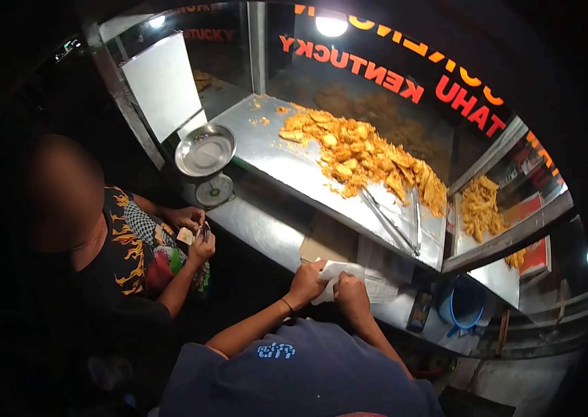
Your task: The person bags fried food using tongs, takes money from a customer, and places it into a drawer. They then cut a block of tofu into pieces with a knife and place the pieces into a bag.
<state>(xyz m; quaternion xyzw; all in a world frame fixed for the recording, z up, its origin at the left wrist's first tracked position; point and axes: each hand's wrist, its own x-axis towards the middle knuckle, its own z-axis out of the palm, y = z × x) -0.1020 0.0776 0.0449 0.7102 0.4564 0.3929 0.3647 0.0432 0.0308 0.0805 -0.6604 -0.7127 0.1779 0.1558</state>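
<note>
My left hand (pixel 305 281) and my right hand (pixel 351 295) are close together over the steel counter, in front of my chest. Both have their fingers closed on a piece of white paper (pixel 341 269), which looks folded or bag-like; its exact form is partly covered by my fingers. Under and beside it lie more white paper sheets (pixel 381 289) and a brown sheet of paper or cardboard (pixel 328 238). Beyond my hands, metal tongs (pixel 385 217) rest on the raised steel tray (pixel 276 167), against a heap of golden fried pieces (pixel 356 149).
A weighing scale (pixel 214 191) with a round steel pan (pixel 205 150) stands at left. Close by, a person (pixel 148 243) in a black printed shirt holds small items. At right are a blue bucket (pixel 462 304) and a dark box (pixel 419 310). Lettered glass encloses the tray.
</note>
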